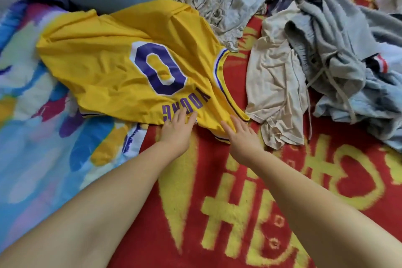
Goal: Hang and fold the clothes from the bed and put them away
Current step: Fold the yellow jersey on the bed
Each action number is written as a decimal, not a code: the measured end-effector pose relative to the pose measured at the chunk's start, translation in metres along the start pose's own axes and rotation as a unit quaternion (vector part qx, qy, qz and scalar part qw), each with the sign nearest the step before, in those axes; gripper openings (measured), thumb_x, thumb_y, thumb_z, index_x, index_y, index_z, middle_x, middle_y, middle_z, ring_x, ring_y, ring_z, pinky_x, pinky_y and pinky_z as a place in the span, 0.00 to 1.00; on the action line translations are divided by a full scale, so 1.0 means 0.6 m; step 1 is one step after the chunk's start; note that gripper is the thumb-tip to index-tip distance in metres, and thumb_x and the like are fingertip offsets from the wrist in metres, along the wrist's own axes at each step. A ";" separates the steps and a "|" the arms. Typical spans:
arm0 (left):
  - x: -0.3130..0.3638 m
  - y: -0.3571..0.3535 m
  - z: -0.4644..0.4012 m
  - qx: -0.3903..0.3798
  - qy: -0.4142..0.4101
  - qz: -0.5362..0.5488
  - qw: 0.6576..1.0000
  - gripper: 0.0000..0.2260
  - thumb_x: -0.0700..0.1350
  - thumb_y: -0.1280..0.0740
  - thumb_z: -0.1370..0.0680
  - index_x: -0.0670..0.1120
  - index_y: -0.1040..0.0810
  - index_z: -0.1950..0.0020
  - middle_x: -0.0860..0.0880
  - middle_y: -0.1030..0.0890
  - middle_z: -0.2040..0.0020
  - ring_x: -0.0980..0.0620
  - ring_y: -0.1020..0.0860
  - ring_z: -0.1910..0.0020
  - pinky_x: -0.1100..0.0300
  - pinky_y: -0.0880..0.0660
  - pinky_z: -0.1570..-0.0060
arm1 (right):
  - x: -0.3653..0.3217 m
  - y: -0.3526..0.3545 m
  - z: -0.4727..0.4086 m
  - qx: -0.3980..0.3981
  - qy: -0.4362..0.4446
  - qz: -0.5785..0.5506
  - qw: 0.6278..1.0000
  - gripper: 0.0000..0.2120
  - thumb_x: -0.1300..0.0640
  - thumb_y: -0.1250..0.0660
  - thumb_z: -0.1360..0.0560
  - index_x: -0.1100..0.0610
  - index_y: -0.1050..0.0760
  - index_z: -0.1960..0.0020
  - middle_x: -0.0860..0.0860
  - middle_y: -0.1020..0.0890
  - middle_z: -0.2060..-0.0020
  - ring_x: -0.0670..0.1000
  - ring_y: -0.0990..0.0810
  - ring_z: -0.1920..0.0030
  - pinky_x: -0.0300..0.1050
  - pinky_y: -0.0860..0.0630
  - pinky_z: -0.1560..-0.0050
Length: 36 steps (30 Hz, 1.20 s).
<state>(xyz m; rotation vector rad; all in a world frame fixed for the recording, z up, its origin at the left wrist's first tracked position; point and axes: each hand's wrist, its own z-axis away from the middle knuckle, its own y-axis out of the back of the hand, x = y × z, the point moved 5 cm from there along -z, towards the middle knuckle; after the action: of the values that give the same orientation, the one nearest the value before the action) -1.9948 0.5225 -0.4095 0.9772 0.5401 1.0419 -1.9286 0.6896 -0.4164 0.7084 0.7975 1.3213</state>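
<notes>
Head view: yellow jersey (104, 59) spread flat on bed, both hands at near edge.

Lying across multicoloured quilt (32, 115) and red blanket (217, 180), purple "0" facing up. Left hand (176, 130) flat, fingers straight, pressing jersey hem beside lettering. Right hand (243, 137) flat, fingers extended, resting on hem near armhole trim. Further right: cream garment (276, 85), then heap of grey clothes (339, 35), untouched.
</notes>
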 end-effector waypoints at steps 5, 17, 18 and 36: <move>-0.033 -0.024 -0.068 -0.026 0.002 -0.009 1.000 0.33 0.44 0.39 0.19 0.52 0.57 0.21 0.45 0.59 0.21 0.46 0.58 0.22 0.46 0.50 0.26 | 0.007 -0.023 -0.056 -0.029 -0.008 0.012 0.999 0.39 0.61 0.40 0.22 0.46 0.60 0.22 0.50 0.59 0.22 0.53 0.62 0.23 0.63 0.52 0.26; -0.037 0.006 -0.042 -0.039 0.012 0.000 0.999 0.14 0.38 0.41 0.22 0.48 0.24 0.40 0.44 0.21 0.44 0.40 0.23 0.43 0.54 0.28 0.54 | 0.007 -0.002 -0.016 -0.059 0.025 -0.047 0.997 0.15 0.66 0.42 0.24 0.56 0.34 0.39 0.57 0.23 0.50 0.59 0.24 0.53 0.48 0.29 0.55; -0.037 -0.003 -0.021 -0.045 0.008 -0.016 0.999 0.14 0.38 0.42 0.22 0.48 0.25 0.40 0.44 0.21 0.44 0.41 0.23 0.44 0.54 0.28 0.54 | 0.005 -0.011 0.001 -0.076 0.033 -0.046 0.996 0.15 0.65 0.42 0.23 0.56 0.34 0.38 0.57 0.23 0.51 0.58 0.24 0.55 0.48 0.30 0.61; 0.206 0.051 0.265 -0.067 -0.035 0.263 0.962 0.14 0.41 0.44 0.21 0.46 0.23 0.41 0.45 0.21 0.53 0.44 0.24 0.51 0.57 0.31 0.56 | 0.195 0.162 0.345 -0.013 -0.073 -0.391 0.918 0.09 0.56 0.37 0.29 0.62 0.22 0.58 0.51 0.24 0.68 0.50 0.27 0.68 0.43 0.31 0.66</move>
<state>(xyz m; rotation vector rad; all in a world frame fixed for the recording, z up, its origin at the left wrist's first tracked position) -1.8325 0.5733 -0.2972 1.0581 0.1439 1.4889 -1.8021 0.8171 -0.2328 0.3845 0.8178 0.5440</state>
